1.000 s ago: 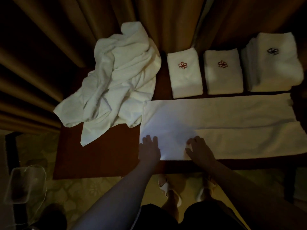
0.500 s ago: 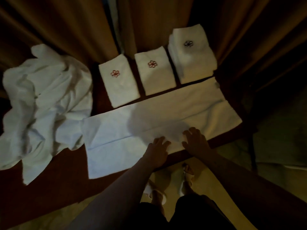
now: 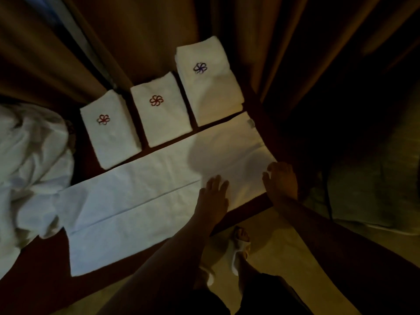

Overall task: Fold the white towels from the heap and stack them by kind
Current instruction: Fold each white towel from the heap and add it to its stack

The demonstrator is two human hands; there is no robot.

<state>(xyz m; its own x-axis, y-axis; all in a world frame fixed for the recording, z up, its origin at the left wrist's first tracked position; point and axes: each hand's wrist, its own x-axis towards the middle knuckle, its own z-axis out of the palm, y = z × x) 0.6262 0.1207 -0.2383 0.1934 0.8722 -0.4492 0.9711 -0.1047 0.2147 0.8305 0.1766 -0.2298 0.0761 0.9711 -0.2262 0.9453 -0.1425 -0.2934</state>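
The long towel lies flat along the near edge of the tabletop, folded lengthwise into a strip. The left hand rests on it with fingers straight, holding nothing. The right hand rests at the strip's right end; its grip cannot be determined. This placement likely pins the layers for a crosswise fold. The heap sits left; three folded stacks stand behind. Brown curtains back the dim room.

Brown curtains hang behind the dark table; possibly a pale slipper below.
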